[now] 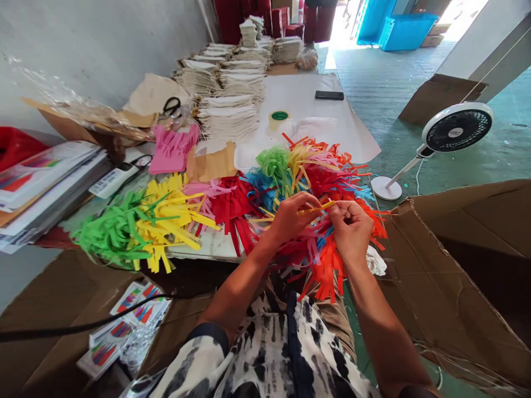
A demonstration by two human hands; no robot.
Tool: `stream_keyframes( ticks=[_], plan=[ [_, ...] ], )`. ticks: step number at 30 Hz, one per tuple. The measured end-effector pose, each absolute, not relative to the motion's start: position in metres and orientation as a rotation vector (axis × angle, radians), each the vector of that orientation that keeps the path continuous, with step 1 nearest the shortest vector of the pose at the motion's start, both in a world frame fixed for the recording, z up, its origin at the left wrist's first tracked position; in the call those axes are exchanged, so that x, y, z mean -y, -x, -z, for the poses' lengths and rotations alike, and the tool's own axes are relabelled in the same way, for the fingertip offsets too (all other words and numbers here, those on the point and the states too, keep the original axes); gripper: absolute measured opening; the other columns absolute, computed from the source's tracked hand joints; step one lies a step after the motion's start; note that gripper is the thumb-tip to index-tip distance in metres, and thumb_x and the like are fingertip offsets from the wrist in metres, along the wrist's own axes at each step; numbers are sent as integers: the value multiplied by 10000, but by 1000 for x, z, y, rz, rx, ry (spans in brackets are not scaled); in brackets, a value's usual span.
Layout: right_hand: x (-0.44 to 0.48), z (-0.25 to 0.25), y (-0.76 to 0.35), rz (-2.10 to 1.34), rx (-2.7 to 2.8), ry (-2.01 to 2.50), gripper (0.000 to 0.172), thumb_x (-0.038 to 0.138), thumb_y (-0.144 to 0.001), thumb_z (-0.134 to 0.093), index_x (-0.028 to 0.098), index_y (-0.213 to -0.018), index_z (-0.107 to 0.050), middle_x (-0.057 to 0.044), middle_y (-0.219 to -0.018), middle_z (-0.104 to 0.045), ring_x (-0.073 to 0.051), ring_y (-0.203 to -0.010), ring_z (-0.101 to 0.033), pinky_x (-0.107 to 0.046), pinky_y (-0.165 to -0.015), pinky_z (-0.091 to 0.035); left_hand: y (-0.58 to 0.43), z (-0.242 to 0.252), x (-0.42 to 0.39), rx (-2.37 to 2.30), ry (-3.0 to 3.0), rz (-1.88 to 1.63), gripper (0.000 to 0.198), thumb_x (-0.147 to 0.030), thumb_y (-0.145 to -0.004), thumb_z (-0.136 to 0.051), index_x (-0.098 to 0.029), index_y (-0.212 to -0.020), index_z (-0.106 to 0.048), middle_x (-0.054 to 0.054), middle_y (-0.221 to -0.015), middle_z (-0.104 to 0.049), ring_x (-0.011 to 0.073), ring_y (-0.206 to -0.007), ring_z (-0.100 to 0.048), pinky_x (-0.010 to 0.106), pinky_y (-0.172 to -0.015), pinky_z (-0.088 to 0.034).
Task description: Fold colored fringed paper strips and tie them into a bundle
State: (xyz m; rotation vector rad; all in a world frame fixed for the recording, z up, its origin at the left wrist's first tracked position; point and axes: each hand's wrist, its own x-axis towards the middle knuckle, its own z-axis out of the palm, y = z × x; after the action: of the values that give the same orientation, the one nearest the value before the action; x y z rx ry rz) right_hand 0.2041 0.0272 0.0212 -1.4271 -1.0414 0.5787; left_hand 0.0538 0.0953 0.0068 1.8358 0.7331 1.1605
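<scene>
My left hand (295, 214) pinches a narrow yellow-orange paper strip (317, 208) above the table's front edge. At the strip's right end, the fingers of my right hand (352, 228) are closed on it as well. Beneath and around both hands lies a heap of paper tassels: a green one (274, 160), a blue one (265, 190), and orange fringe (327, 271) hanging over the edge toward my lap. Left of my hands a red tassel (232, 204), a yellow tassel (166, 215) and a green tassel (112, 229) sit in a row.
Stacks of pale bundles (230, 116) stand along the wall, with pink cut paper (174, 148) nearer me. Tape (279, 119), a phone (329, 95) and black scissors (171, 106) lie farther back. A white fan (456, 130) and an open cardboard box (448, 265) are at right.
</scene>
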Motion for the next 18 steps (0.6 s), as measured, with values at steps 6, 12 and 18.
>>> stream_keyframes(
  ticks=[6, 12, 18],
  plan=[
    [-27, -19, -201, -582, 1035, 1418, 209, 404, -899, -660, 199, -893, -699, 9, -676, -656, -138, -574, -507, -288, -562, -386, -54, -7, -93, -807, -1859, -1108, 101, -245, -873, -750, -186, -931, -692, 17, -898, -702, 123, -772, -663, 234, -717, -528],
    [-29, -15, -201, -575, 1056, 1448, 225, 416, -899, -670, 195, -889, -712, 16, -660, -645, -131, -567, -484, -283, -562, -364, -54, -10, -94, -819, -1855, -1026, 109, -214, -848, -701, -189, -954, -688, 3, -851, -687, 118, -731, -617, 229, -676, -479],
    [-30, -15, -201, -580, 1058, 1443, 310, 501, -935, -685, 194, -933, -732, -7, -719, -703, -138, -581, -514, -284, -571, -390, -54, -6, -99, -769, -1701, -935, 130, -282, -859, -676, -181, -934, -646, -5, -827, -636, 105, -692, -573, 231, -652, -478]
  ],
)
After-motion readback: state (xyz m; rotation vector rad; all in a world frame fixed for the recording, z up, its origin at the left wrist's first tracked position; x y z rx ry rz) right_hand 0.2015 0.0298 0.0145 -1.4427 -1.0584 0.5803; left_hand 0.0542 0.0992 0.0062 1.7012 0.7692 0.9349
